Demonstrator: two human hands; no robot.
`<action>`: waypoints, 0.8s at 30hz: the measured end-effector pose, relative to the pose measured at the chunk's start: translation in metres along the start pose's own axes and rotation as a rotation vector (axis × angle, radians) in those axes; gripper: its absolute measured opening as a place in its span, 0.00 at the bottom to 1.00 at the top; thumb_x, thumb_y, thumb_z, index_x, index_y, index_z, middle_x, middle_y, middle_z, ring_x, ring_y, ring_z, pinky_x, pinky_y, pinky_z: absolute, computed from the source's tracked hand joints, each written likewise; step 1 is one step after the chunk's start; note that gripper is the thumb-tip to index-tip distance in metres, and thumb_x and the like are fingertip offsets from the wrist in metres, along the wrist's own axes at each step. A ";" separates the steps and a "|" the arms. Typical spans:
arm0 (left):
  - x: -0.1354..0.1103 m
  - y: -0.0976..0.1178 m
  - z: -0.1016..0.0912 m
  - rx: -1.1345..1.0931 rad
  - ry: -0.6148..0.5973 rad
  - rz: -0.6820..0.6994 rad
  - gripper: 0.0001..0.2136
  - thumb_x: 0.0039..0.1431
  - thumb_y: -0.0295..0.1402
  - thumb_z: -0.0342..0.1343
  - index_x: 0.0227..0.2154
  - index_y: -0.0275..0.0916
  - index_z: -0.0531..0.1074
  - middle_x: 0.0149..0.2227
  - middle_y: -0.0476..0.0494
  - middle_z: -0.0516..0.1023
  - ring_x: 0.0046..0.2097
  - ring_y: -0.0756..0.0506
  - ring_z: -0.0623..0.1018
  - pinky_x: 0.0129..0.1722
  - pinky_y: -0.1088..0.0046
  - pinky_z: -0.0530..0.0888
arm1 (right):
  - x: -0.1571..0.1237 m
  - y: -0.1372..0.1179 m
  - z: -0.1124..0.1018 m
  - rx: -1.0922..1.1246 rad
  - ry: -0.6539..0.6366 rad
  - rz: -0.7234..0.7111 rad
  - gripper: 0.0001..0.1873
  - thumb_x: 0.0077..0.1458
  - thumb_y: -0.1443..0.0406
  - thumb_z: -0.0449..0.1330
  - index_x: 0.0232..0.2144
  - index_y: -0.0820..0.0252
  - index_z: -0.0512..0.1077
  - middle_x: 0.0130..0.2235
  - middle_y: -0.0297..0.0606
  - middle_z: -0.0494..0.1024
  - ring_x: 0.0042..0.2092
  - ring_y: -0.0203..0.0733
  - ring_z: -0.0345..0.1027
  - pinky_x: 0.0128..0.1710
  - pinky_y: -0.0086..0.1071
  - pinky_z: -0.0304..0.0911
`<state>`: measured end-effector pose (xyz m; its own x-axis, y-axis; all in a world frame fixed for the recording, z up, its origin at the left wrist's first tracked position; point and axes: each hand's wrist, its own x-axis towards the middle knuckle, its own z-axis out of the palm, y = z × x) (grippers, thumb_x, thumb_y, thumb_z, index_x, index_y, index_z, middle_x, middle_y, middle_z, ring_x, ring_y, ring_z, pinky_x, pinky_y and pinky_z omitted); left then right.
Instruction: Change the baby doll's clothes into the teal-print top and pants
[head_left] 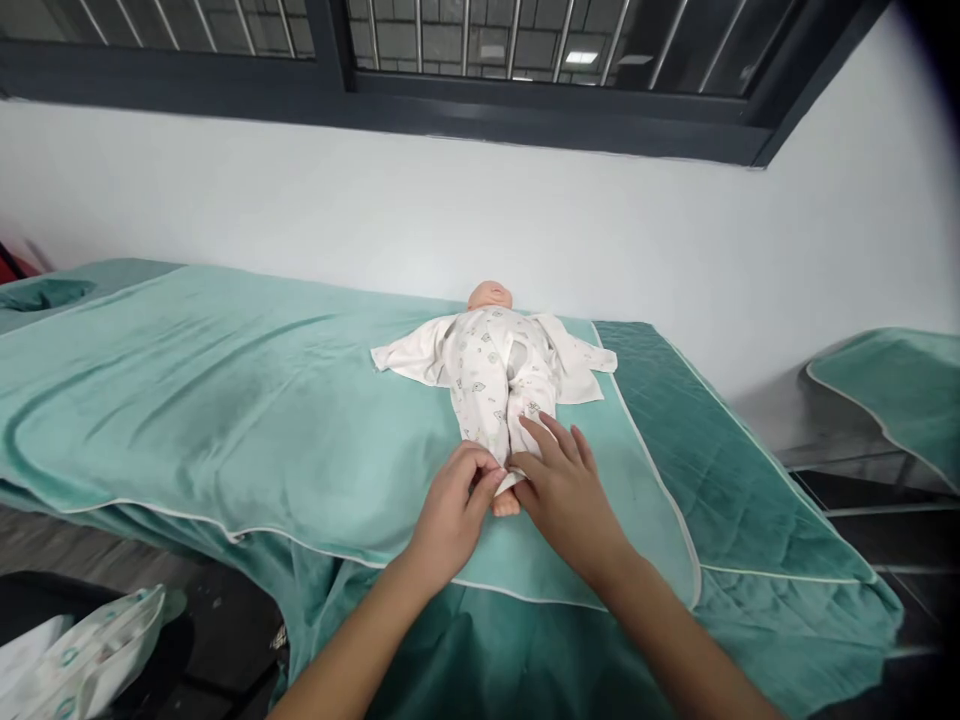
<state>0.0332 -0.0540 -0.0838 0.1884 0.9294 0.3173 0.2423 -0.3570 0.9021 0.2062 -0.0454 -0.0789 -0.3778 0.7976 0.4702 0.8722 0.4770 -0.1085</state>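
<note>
One green blanket (225, 400) over bed (697, 430) | doll (490, 295) in white romper (491, 375) on it, long axis near-far, head far, feet near | right hand (566, 490) flat, fingers spread, on romper leg | left hand (454, 510) pinching leg cuff (512, 481) by bare foot (506, 503)

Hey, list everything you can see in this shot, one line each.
baby doll: one, peach head, face up on towel
romper: one, white printed, on the doll
towel: one, light green, spread over bed
bed cover: one, dark teal quilted, under towel
second bed: one, green-covered, far right
window: one, dark frame, top
patterned cloth: one, white-green, bottom left
left hand: one, pinching romper's leg cuff
right hand: one, flat on romper's leg
</note>
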 end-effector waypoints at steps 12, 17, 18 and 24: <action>-0.039 -0.025 -0.017 -0.103 0.298 -0.176 0.09 0.67 0.40 0.51 0.35 0.41 0.67 0.33 0.50 0.65 0.36 0.49 0.66 0.38 0.73 0.66 | -0.002 -0.040 -0.016 0.143 0.074 -0.246 0.12 0.65 0.66 0.54 0.47 0.53 0.74 0.44 0.40 0.77 0.46 0.46 0.68 0.48 0.44 0.62; -0.047 -0.036 -0.017 0.134 0.352 -0.141 0.08 0.68 0.38 0.48 0.35 0.40 0.66 0.39 0.46 0.68 0.43 0.47 0.70 0.44 0.70 0.68 | -0.006 -0.042 -0.012 0.272 -0.049 -0.244 0.13 0.66 0.67 0.53 0.50 0.53 0.72 0.44 0.39 0.76 0.46 0.45 0.66 0.46 0.43 0.61; -0.047 -0.033 -0.017 0.175 0.357 -0.113 0.08 0.68 0.37 0.48 0.36 0.40 0.67 0.42 0.45 0.68 0.45 0.47 0.70 0.47 0.70 0.68 | -0.009 -0.037 -0.012 0.316 -0.042 -0.231 0.14 0.66 0.68 0.53 0.52 0.53 0.70 0.47 0.40 0.75 0.48 0.46 0.66 0.48 0.44 0.61; -0.045 -0.009 -0.010 0.407 0.174 0.146 0.10 0.65 0.34 0.54 0.48 0.44 0.69 0.50 0.42 0.68 0.53 0.45 0.70 0.52 0.66 0.70 | -0.036 -0.002 -0.010 0.475 0.107 -0.006 0.20 0.64 0.73 0.51 0.57 0.54 0.65 0.53 0.43 0.71 0.54 0.47 0.63 0.52 0.44 0.63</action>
<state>0.0130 -0.0913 -0.1031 0.0944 0.8562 0.5079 0.5856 -0.4604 0.6672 0.2212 -0.0787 -0.0871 -0.3266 0.7640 0.5564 0.6225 0.6169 -0.4817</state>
